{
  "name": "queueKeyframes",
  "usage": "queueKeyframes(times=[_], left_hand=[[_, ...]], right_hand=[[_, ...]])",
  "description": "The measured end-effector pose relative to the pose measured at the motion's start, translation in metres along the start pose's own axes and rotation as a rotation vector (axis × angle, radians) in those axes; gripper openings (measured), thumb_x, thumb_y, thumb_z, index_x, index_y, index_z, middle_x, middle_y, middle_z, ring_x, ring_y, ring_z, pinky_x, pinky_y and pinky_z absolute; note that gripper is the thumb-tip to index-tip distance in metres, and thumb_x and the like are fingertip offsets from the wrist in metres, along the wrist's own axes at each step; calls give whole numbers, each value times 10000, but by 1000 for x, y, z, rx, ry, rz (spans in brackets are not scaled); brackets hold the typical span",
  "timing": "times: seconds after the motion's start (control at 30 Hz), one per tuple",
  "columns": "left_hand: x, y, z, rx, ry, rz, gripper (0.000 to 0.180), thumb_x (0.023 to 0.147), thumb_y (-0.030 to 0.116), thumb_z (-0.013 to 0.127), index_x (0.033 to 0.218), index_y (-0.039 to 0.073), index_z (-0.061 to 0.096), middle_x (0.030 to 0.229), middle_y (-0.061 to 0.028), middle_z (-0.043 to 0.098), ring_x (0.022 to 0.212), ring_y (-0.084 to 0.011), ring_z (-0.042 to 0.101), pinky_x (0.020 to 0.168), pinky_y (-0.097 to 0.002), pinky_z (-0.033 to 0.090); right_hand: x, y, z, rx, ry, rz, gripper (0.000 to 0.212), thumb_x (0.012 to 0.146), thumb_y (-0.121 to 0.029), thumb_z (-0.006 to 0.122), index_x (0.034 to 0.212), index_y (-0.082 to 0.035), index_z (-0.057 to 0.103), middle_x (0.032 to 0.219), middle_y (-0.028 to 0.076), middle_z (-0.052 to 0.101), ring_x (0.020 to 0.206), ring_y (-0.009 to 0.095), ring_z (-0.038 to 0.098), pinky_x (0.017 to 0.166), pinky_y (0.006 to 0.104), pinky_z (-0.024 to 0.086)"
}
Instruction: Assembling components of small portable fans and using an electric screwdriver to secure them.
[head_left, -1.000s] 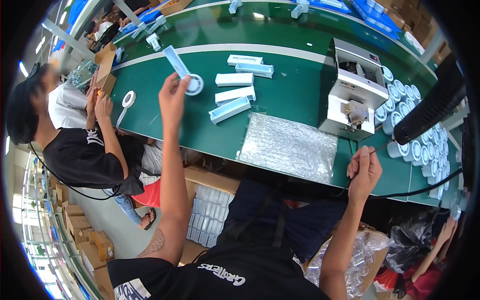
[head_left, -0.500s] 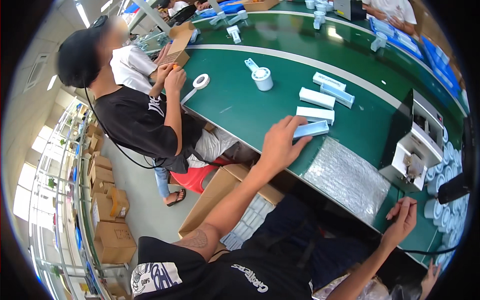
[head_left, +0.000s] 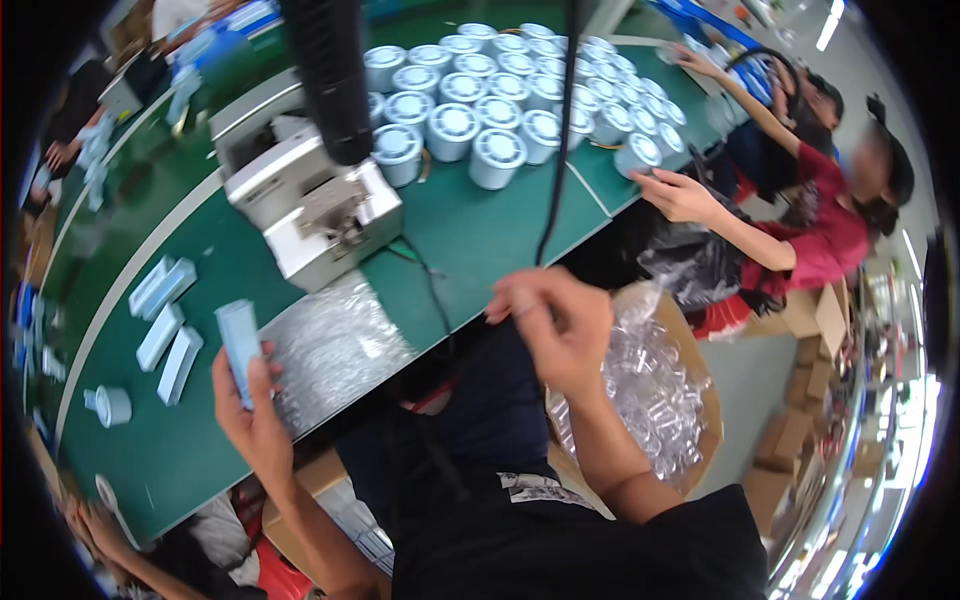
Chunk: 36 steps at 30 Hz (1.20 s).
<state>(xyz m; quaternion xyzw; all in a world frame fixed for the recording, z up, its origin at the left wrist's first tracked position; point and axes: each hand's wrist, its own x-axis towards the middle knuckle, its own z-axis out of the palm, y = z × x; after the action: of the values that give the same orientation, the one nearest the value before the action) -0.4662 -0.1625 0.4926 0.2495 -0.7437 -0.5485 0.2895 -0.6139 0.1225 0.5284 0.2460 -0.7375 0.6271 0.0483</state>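
Observation:
My left hand [head_left: 255, 415] is closed around a long, light blue rectangular plastic part [head_left: 238, 345], holding it upright beside a silvery bubble-wrap sheet [head_left: 340, 345] on the green table. Over the table's near edge is my right hand [head_left: 562, 330], its fingers curled together; whatever it may hold is hidden. Left of the held part lie several similar pale blue and white rectangular parts [head_left: 180, 365]. A light blue round part with a short arm [head_left: 112, 406] stands farther left.
A white and black bench machine [head_left: 320, 215] stands behind the bubble wrap. Many light blue round housings [head_left: 498, 158] crowd the table at the back, where a co-worker's hand [head_left: 680, 195] touches one. Below right, a carton holds clear plastic pieces [head_left: 645, 400]. A black cable [head_left: 565, 150] hangs down.
The view has swung to the right. My left hand has picked up the light blue rectangular part it was reaching over and raised it beside the bubble wrap. My right hand stays curled.

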Motion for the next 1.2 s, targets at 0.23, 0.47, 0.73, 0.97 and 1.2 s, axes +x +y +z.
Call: queueKeyframes(times=[0.23, 0.47, 0.73, 0.97, 1.2], left_hand=[[-7, -2, 26, -83, -88, 61, 371, 1080, 186, 561, 1374, -39, 543, 1060, -85, 671, 874, -115, 582, 790, -266, 472], [-6, -4, 25, -58, -74, 78, 406, 1061, 192, 602, 1383, -48, 538, 1065, -90, 653, 893, -115, 570, 820, -269, 477], [-25, 13, 20, -475, 68, -86, 310, 980, 87, 711, 1263, -11, 628, 1128, -60, 682, 1028, -148, 642, 937, -315, 523], [-51, 67, 73, -330, -173, 314, 533, 772, 27, 843, 1256, 30, 620, 1063, -57, 652, 985, -137, 633, 845, -275, 511], [-10, 58, 66, -208, -30, 135, 200, 869, 35, 735, 1056, -8, 682, 925, -64, 673, 843, -120, 631, 746, -295, 506]], right_hand=[[48, 82, -94, -152, 537, 52, 139, 987, -51, 657, 1088, 44, 646, 901, 78, 684, 795, 136, 655, 676, 275, 534], [124, 148, -162, -676, 888, 74, 571, 841, -223, 825, 1284, 35, 575, 1139, 229, 661, 1117, 345, 631, 931, 439, 522], [-10, 87, -144, -243, 813, -297, 619, 1010, -314, 530, 1415, 155, 508, 1365, 304, 615, 1223, 394, 635, 1073, 485, 507], [-47, 27, 88, 152, -103, -160, 674, 776, -219, 807, 1321, 1, 477, 1304, 178, 514, 1186, 286, 535, 1028, 417, 418], [-16, 18, 111, -33, -259, -235, 416, 926, -191, 704, 1255, 40, 598, 1288, 211, 546, 1164, 351, 583, 997, 420, 452]])
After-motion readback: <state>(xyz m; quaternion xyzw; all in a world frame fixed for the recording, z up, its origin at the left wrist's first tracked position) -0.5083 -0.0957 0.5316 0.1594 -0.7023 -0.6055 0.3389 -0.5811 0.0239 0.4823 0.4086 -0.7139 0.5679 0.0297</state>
